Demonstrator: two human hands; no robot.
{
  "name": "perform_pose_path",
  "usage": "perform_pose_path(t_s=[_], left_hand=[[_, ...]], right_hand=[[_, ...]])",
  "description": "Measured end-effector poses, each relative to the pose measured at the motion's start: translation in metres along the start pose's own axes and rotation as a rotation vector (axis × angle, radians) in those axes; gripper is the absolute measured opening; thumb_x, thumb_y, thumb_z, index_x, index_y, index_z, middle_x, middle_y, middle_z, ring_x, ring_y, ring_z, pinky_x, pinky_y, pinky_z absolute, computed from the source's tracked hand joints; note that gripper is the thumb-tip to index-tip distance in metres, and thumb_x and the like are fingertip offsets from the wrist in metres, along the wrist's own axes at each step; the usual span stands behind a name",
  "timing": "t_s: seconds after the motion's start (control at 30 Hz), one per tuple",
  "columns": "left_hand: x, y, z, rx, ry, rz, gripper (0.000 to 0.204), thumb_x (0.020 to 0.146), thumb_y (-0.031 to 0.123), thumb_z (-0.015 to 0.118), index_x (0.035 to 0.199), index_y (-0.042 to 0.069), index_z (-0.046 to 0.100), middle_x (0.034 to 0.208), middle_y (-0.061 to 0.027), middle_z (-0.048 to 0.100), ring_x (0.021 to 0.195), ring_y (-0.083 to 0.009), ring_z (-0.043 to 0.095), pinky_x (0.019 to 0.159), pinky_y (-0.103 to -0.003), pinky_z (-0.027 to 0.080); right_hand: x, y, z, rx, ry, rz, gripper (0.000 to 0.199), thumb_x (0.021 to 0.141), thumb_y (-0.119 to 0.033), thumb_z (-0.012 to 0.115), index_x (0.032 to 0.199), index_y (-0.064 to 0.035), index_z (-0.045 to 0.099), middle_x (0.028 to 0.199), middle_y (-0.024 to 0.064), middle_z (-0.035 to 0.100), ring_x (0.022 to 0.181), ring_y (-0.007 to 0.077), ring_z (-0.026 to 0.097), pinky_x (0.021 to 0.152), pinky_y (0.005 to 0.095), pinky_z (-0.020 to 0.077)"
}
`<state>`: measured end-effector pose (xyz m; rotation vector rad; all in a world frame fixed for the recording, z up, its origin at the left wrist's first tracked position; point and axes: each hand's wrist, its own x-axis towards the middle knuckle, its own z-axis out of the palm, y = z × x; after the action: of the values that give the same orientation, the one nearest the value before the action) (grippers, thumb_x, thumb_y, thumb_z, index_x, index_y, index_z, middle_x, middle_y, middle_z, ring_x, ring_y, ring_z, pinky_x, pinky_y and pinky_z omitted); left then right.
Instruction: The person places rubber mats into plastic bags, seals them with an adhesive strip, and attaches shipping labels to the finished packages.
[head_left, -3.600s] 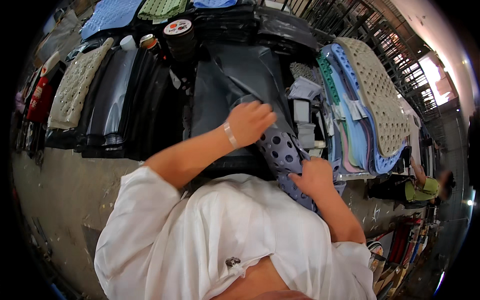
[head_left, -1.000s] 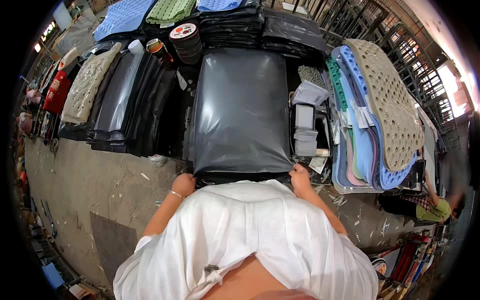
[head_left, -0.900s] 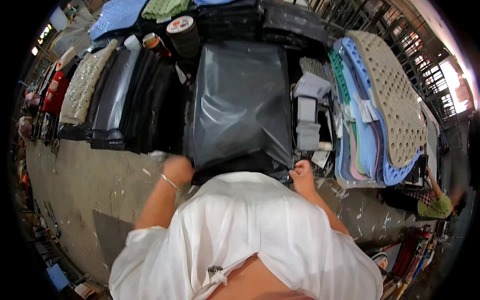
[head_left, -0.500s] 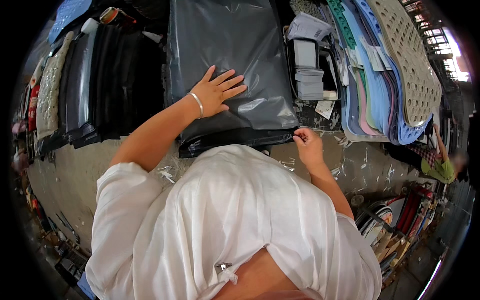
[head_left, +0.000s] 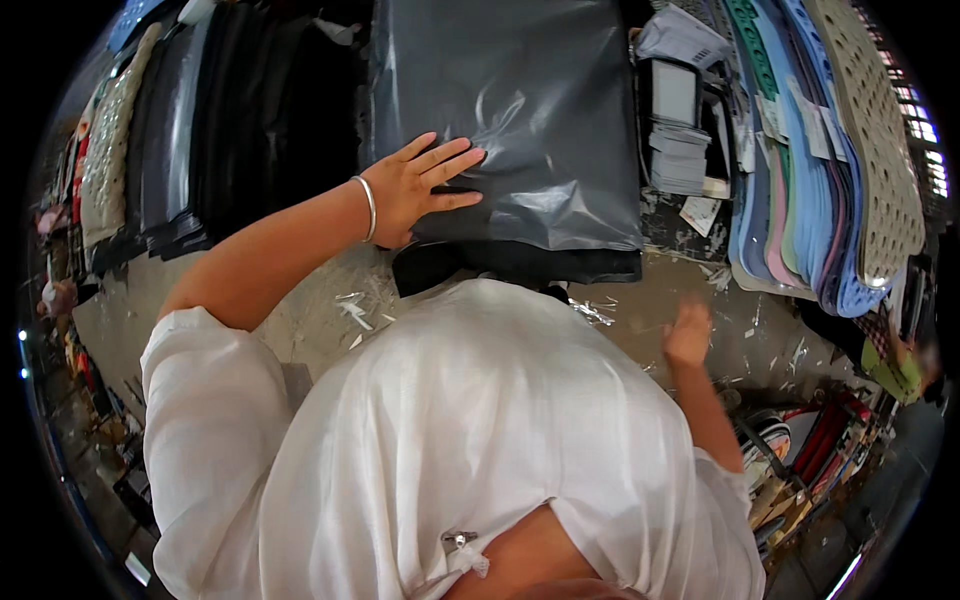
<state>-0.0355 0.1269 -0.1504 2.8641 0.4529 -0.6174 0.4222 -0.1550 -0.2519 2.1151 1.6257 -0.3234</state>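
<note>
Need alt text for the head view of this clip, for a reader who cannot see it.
Seen from above, a person in a white shirt presses the left hand, fingers spread and a bangle on the wrist, flat on a dark grey plastic bag lying on a stack. The right hand is blurred over the littered concrete floor, holding nothing visible. Stacked perforated mats lie to the right.

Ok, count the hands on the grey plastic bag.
1. Only the left hand lies flat, fingers spread, on the grey plastic bag, near its lower left corner. The right hand is off it, blurred, over the concrete floor below the bag's lower right corner.
</note>
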Motion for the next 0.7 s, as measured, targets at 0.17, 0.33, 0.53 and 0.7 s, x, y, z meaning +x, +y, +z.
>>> perform_pose_path(t_s=[0.17,0.33,0.53,0.7], left_hand=[[-0.021,-0.001,0.002,0.209,0.008,0.118,0.072,0.081,0.024,0.064,0.146,0.037,0.038,0.163,-0.0026,0.007,0.15,-0.0263,0.002,0.119,-0.054,0.003],[-0.045,0.011,0.086,0.139,0.321,0.091,0.049,0.086,0.016,0.054,0.133,0.028,0.055,0.151,0.0057,0.038,0.147,-0.0188,0.022,0.12,-0.051,0.008],[-0.055,0.015,0.1,-1.543,0.845,-0.812,0.032,0.1,0.033,0.051,0.091,0.008,0.069,0.076,0.0032,0.06,0.069,-0.0103,0.052,0.066,-0.029,0.043],[-0.022,0.004,0.102,-1.584,1.234,-1.206,0.052,0.097,0.043,0.054,0.069,0.0,0.06,0.06,0.0016,0.05,0.058,-0.009,0.043,0.056,-0.03,0.038]], right_hand=[[0.112,-0.056,-0.124,-0.152,0.821,-1.023,0.05,0.082,-0.015,0.061,0.132,-0.0215,0.054,0.144,0.0013,0.045,0.136,0.0256,0.04,0.113,0.043,0.0285],[0.128,-0.075,-0.157,-0.14,0.485,-1.239,0.037,0.084,-0.016,0.058,0.12,-0.0185,0.063,0.141,-0.0003,0.051,0.135,0.0208,0.042,0.113,0.041,0.0311],[0.138,-0.068,-0.126,1.203,-0.078,-0.531,0.024,0.095,-0.024,0.056,0.091,-0.002,0.066,0.083,0.0036,0.067,0.086,0.0191,0.061,0.077,0.0334,0.0477],[0.154,-0.121,-0.12,1.475,0.2,-0.19,0.038,0.096,-0.03,0.057,0.08,0.0038,0.062,0.071,0.007,0.063,0.066,0.0197,0.057,0.065,0.0348,0.0442]])
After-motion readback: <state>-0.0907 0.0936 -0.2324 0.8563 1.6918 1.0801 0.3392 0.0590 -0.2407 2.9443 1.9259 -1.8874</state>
